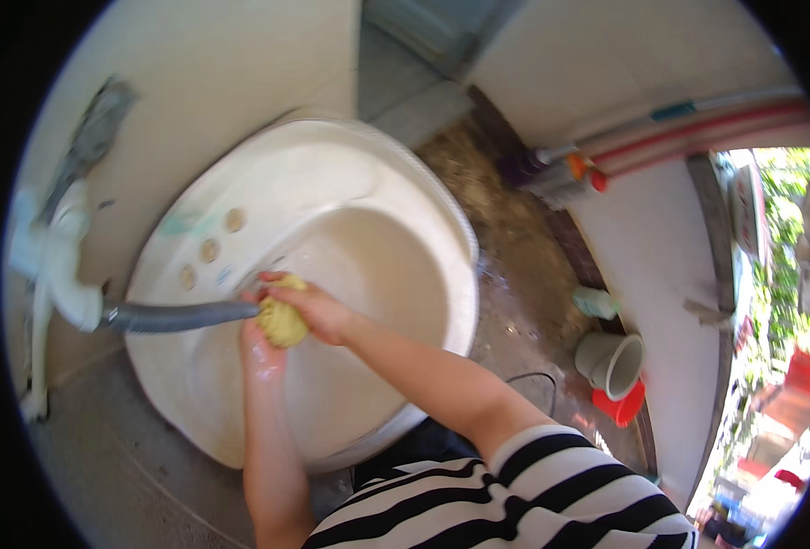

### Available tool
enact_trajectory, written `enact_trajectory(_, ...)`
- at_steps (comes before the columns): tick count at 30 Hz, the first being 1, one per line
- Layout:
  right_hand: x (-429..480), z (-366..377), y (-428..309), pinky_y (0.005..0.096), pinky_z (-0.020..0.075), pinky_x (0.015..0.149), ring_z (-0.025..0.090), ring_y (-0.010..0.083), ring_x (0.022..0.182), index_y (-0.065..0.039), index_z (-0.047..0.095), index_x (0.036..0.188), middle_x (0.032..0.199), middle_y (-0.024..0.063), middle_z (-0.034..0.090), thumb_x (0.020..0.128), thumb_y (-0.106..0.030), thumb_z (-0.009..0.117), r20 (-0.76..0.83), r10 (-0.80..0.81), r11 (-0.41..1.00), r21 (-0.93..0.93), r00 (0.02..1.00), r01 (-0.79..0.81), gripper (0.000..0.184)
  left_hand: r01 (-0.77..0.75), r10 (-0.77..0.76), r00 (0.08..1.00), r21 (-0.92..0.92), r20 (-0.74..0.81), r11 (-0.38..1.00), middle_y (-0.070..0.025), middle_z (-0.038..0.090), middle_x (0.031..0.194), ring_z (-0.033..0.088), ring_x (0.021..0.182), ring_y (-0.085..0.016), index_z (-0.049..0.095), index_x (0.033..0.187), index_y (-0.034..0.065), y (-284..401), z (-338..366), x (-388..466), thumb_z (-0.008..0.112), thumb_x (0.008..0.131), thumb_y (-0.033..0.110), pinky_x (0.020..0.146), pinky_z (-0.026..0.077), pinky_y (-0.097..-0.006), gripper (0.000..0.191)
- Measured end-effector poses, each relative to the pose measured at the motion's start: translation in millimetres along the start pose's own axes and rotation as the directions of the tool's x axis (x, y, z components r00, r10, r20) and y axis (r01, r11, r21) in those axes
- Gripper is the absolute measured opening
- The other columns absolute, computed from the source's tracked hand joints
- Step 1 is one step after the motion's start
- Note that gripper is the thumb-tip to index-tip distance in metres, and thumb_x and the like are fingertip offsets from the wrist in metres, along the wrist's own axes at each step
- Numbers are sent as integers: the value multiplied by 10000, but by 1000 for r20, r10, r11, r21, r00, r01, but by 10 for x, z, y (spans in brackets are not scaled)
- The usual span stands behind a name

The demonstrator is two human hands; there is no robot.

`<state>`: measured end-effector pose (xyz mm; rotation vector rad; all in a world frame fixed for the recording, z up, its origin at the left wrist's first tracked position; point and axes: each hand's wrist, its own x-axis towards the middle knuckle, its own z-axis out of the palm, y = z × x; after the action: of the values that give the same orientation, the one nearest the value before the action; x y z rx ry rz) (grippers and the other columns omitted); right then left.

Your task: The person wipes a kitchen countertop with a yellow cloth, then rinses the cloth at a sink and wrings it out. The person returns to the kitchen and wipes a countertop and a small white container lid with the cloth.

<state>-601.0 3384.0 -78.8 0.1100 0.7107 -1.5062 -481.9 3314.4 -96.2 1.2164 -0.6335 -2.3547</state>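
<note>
My left hand (264, 340) and my right hand (319, 312) are together over the bowl of a white ceramic washbasin (377, 171), both closed around a crumpled yellow cloth (285, 322). The cloth sits bunched between them, at the end of a grey flexible hose (178, 317). That hose runs from a white plastic elbow pipe (79, 295) on the wall. Some fingers are hidden behind the cloth and the hose end. My left wrist looks wet.
A grey bucket (593, 357), a red container (621, 405) and a pale green bottle (595, 302) stand on the wet floor at right. Long-handled cleaning tools (693, 141) lean on the wall beyond the basin. Round capped holes (210, 250) mark the basin's ledge.
</note>
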Motion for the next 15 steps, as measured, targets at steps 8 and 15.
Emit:
enact_trajectory(8, -76, 248, 312, 295, 440, 590, 541, 138, 702, -15, 533, 787, 724, 74, 576, 892, -189, 533, -306, -149, 978, -188, 940, 94, 203, -127, -26, 864, -268, -503, 955, -56, 621, 827, 592, 722, -181, 597, 884, 45, -341, 123, 35, 521, 910, 251, 645, 492, -310, 222)
enact_trajectory(15, 226, -46, 269, 318, 400, 551, 442, 146, 566, -81, 458, 682, 604, 22, 443, 928, -190, 506, -494, 83, 996, 18, 865, -85, 273, -204, 496, 825, 675, -272, 709, -175, 616, 673, 590, 600, -276, 595, 787, -33, -403, 124, -55, 540, 875, 210, 604, 466, -370, 264)
